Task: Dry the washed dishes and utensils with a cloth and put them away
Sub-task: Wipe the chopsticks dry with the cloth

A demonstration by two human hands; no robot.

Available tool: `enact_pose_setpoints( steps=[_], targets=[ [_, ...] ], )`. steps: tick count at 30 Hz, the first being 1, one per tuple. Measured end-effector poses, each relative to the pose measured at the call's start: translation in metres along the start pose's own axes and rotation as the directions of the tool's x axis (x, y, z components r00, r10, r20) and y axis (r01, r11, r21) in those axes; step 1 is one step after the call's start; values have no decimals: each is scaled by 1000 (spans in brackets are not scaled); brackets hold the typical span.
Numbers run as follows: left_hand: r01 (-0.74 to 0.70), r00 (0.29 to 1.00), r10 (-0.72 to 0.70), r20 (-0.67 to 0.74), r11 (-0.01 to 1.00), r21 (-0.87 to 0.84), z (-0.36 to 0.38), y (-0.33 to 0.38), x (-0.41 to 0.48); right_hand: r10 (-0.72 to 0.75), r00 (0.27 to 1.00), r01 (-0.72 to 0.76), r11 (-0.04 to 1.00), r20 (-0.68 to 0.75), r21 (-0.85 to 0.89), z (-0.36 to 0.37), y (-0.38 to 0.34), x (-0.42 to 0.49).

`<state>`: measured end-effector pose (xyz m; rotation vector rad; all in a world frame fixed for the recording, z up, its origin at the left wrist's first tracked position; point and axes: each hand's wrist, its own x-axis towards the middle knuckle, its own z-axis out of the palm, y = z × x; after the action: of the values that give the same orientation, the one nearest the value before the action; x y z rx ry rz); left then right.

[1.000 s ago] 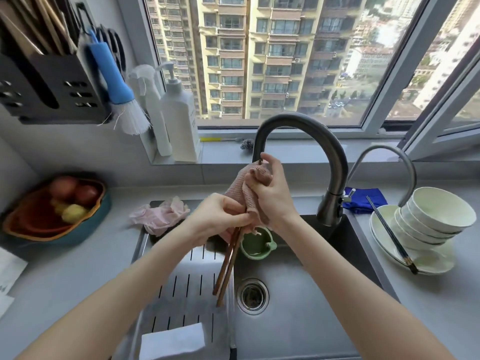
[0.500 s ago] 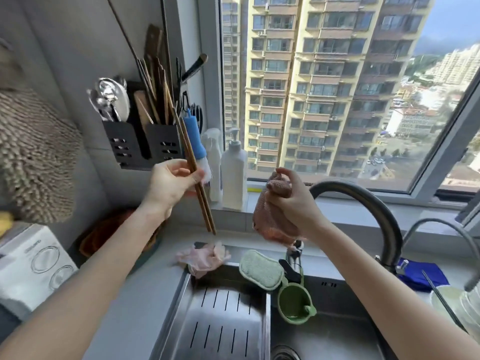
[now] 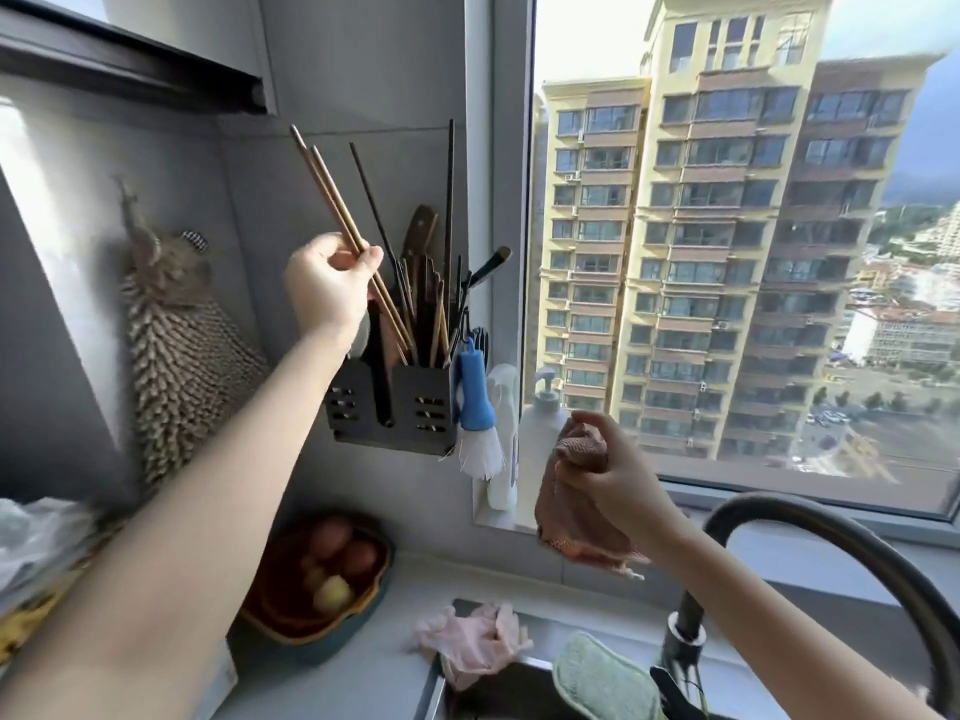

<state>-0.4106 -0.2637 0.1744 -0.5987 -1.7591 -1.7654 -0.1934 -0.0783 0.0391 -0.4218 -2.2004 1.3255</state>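
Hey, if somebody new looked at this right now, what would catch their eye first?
The left hand, upper left, pinches a pair of wooden chopsticks, tips down among the utensils in the black wall holder. Lower right, the right hand grips a bunched pinkish-brown cloth. Tall apartment blocks fill the window behind.

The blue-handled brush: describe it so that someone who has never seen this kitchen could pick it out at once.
Start at the big window and go to its left edge, where a black utensil holder hangs on the wall. The brush hangs at that holder's right side, bristles down, beside two white bottles. It alone has a bright blue handle and a white tuft.
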Motion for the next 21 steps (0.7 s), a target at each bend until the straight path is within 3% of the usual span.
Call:
enact_pose_setpoints(
  steps=[3,6,10,12,15,18,21],
  targets=[
    [41,999,-41,18,999,4,18,-13,1,7,1000,-7,1000,1,-17,6,3,2],
    [-34,996,20,85,986,162,34,-23,-9,9,1000,-10,998,-10,-56,8,9,1],
    [92,967,-172,186,922,375,44,-42,-21,17,999,-20,995,-31,-95,8,17,-4],
    [99,920,-273,282,857,506,47,-50,-25,31,999,-34,992,-26,-120,8,20,-9],
    [70,908,-302,291,793,605,53,-51,-29,31,999,-33,986,-15,-162,7,26,-18],
    [130,898,-353,262,782,609,58,-43,-31,50,999,-48,986,7,-158,4,31,-33],
    [206,908,-347,235,858,471,53,-31,-47,79,997,-78,992,-1,-101,-8,33,-53]
  ],
)
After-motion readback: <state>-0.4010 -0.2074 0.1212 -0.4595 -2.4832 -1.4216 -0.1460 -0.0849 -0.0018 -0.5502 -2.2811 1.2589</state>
